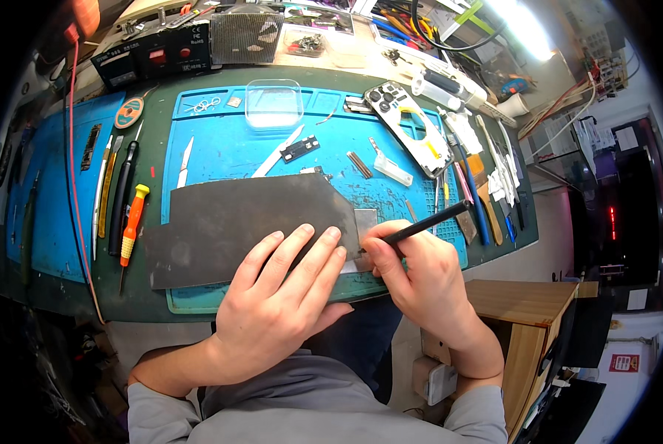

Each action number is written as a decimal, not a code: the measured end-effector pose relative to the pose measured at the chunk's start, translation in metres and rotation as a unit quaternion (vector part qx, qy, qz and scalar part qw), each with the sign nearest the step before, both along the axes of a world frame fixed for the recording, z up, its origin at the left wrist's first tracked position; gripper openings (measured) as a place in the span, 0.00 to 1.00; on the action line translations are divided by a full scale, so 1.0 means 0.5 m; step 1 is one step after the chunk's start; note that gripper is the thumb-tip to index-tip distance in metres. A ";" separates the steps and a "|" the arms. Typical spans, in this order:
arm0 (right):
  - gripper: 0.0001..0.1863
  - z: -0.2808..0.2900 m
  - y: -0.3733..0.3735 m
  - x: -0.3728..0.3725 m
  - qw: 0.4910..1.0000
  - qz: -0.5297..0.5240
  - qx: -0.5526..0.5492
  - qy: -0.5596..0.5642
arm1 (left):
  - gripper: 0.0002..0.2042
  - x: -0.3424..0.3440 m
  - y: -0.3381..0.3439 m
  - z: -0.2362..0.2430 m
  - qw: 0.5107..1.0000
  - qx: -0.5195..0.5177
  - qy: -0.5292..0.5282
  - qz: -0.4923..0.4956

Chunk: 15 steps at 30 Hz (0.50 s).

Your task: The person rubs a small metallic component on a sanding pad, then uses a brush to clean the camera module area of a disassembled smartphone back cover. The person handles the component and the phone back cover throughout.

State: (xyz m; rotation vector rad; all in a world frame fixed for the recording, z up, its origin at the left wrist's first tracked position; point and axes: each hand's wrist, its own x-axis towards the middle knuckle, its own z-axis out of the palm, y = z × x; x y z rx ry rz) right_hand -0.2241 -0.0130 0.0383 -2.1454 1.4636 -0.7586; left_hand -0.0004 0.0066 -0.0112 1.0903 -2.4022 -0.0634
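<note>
A dark grey flat sheet (228, 218) with a slanted right corner lies over the blue work mat (220, 159). My left hand (276, 303) presses flat on its lower right part, fingers stretched out and thumb toward the near edge. In my right hand (420, 274) is a black pen-shaped tool (439, 220), slanting up to the right. Its working tip is hidden by my fingers at the sheet's right edge. A thin grey plate (366, 217) shows from under that edge, and a pale strip sticks out just below.
An orange-yellow screwdriver (134, 222) and several slim tools lie left. A clear plastic box (273, 103), a scalpel-like blade (186, 161) and a phone frame (413, 129) lie beyond the sheet. Brushes (473, 192) line the right; a black device (153, 55) stands at the back.
</note>
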 end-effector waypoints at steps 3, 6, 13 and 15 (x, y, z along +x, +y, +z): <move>0.07 0.005 0.003 -0.002 1.000 -0.004 0.002 -0.008 | 0.29 0.001 0.000 0.002 1.000 -0.002 -0.001 0.001; 0.07 -0.003 -0.004 0.001 0.999 -0.008 -0.002 -0.051 | 0.29 0.001 0.000 0.002 1.000 -0.004 0.000 0.000; 0.08 -0.021 -0.005 -0.004 0.999 -0.004 -0.011 -0.030 | 0.29 -0.001 0.000 0.001 1.000 -0.007 0.002 -0.001; 0.08 -0.012 0.000 -0.005 1.000 -0.003 -0.007 -0.013 | 0.29 -0.001 0.001 0.001 1.000 -0.006 0.002 0.001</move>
